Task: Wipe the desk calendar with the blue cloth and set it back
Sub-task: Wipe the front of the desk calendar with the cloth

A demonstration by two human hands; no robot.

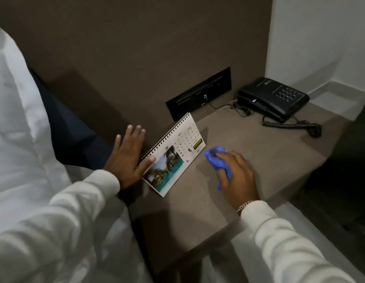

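On nightstand: calendar upright, left hand spread behind; right hand clutching half-hidden blue cloth.

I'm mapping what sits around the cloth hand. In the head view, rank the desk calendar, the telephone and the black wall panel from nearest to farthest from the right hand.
From the right hand, holding the blue cloth:
1. Desk calendar, just to its left.
2. Black wall panel, behind the calendar on the wall.
3. Telephone, at the far right corner.
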